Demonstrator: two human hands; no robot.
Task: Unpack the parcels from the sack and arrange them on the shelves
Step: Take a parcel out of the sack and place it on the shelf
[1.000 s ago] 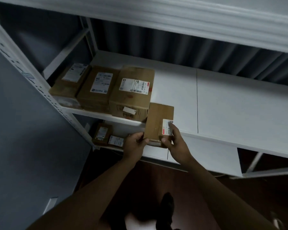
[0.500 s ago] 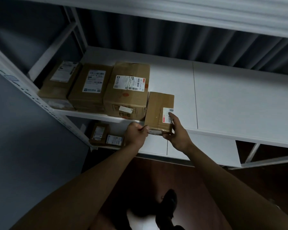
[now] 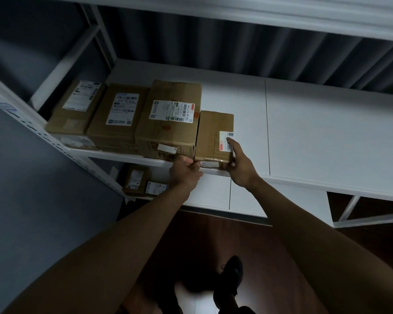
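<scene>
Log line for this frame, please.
step: shelving parcel | small box: on shelf, beside large box | left hand: grips front corner | right hand: grips right side | boxes in row: four

Beyond the fingers we see a dark grey pleated curtain [image 3: 247,48] hanging as a backdrop. Left of the fingers a plain blue-grey wall [image 3: 32,211] fills the side. Below the fingers lies a dark reddish-brown wooden floor [image 3: 270,257], and on it we make out our black shoe [image 3: 232,277] beside a pale blurred patch [image 3: 197,300] we cannot identify.
</scene>
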